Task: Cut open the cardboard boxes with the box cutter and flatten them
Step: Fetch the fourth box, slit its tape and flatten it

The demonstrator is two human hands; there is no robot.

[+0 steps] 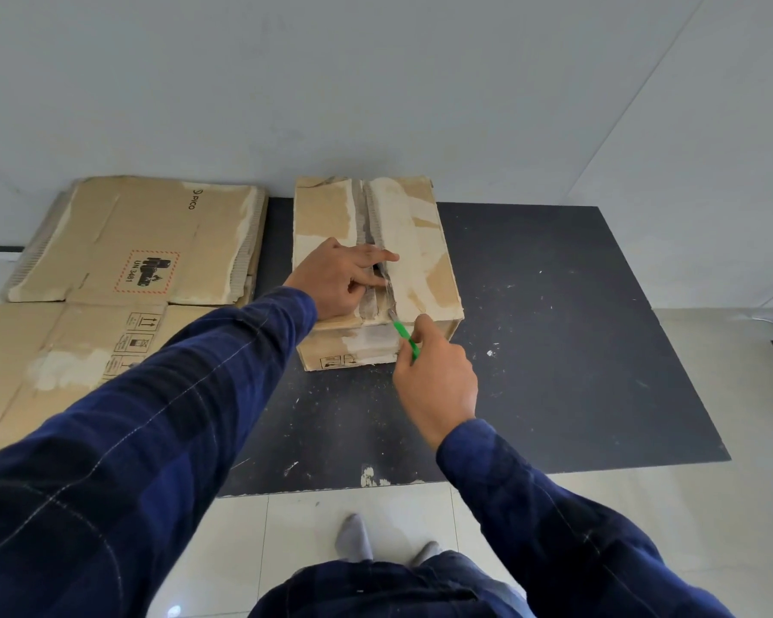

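– Where's the box [416,243]?
– On the black mat [554,327]; the left hand [340,278] presses its top, fingers spread.
– And the cutter [405,334]?
– Gripped in the right hand [436,376], blade at the seam's near end.

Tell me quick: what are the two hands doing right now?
Left hand: open, pressing down on top of the cardboard box.
Right hand: closed around the green box cutter.

Navy sleeves [161,408] (thin pale checks), grey socks [353,538]
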